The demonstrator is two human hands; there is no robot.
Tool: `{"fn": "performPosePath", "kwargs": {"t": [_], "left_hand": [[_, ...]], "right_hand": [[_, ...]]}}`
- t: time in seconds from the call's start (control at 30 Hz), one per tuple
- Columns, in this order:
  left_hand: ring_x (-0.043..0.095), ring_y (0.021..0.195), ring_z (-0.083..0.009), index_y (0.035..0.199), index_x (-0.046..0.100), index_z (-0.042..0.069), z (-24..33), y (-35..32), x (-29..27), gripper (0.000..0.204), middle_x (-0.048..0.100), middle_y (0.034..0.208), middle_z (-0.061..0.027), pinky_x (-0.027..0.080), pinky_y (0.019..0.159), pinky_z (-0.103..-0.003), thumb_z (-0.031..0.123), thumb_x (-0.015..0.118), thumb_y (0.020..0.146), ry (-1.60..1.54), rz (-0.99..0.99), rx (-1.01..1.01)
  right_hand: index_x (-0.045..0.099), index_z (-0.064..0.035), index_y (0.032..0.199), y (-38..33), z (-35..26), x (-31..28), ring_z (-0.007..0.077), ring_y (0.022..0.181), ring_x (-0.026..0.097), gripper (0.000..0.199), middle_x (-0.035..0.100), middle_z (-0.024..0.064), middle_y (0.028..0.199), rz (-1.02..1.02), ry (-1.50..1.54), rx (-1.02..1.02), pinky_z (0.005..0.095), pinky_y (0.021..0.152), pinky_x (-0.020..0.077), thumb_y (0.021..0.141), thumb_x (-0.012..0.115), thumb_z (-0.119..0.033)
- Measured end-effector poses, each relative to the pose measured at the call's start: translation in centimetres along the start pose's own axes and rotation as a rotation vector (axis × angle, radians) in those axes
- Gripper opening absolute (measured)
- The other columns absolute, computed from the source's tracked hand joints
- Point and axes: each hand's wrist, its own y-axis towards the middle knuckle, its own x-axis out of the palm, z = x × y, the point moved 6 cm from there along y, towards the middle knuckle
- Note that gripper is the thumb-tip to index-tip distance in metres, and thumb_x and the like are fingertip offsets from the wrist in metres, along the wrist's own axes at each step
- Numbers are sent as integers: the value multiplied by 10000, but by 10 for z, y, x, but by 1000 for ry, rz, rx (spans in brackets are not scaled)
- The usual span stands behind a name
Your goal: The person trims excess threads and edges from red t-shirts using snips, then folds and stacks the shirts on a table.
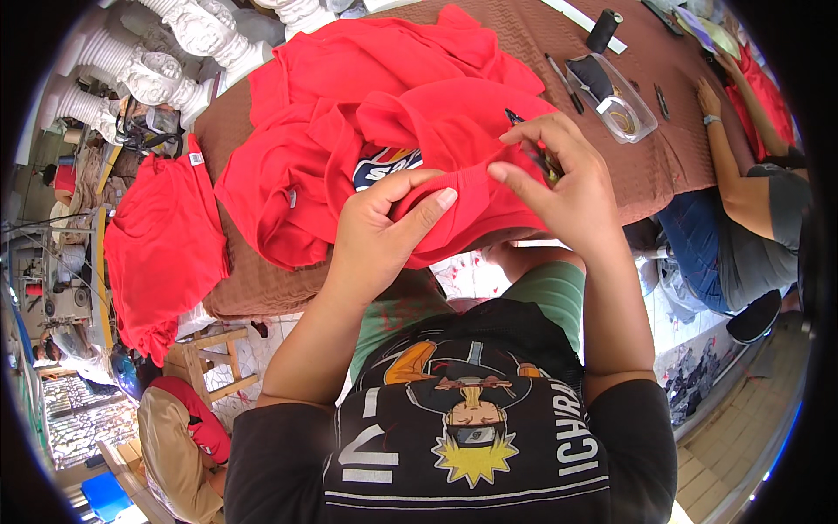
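A bright red garment [454, 113] with a dark and white print lies bunched on the brown-covered table in front of me. Its near edge is lifted, pinched between the thumb and fingers of my left hand [384, 218]. Close by on the right, my right hand [563, 179] is curled around small dark thread snips [548, 164], mostly hidden by the fingers. The right thumb and forefinger come near the raised red cloth; whether they touch it I cannot tell.
The table [262, 293] also carries a clear plastic box [624, 113], a black thread spool [604, 31] and a pen [565, 83]. More red cloth [166, 236] hangs off the left side. Another person's arm [724, 157] rests at the right. White sculpted columns [148, 74] stand far left.
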Motion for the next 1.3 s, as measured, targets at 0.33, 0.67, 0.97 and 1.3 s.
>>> {"fn": "performPosePath", "kwargs": {"t": [0.33,0.67,0.97,1.3], "left_hand": [[594,783,-120,999,687,28,11,-3,1,192,638,844,-60,455,735,-247,59,683,809,219,41,191],[578,738,-114,995,691,34,10,-3,2,197,616,801,-49,442,694,-239,53,685,799,247,48,221],[627,828,-235,1064,663,62,12,-13,32,279,646,937,-112,495,750,-320,140,692,798,494,-182,313],[643,890,-207,960,673,39,18,-13,-30,130,666,941,-109,488,806,-297,88,646,842,549,1,336]], "right_hand": [[611,-57,993,-17,-34,-11,275,820,622,233,562,111,976,-19,21,-234,326,641,510,773,684,-73],[619,-51,932,-17,-35,-6,236,726,628,188,571,96,951,-42,39,-242,321,599,498,758,691,-60],[638,-36,978,-11,-27,-24,213,778,610,228,601,98,956,117,22,-281,309,652,478,757,693,-32],[636,-39,1051,-14,6,-38,63,744,493,240,588,18,901,226,216,12,201,676,420,817,686,-54]]}}
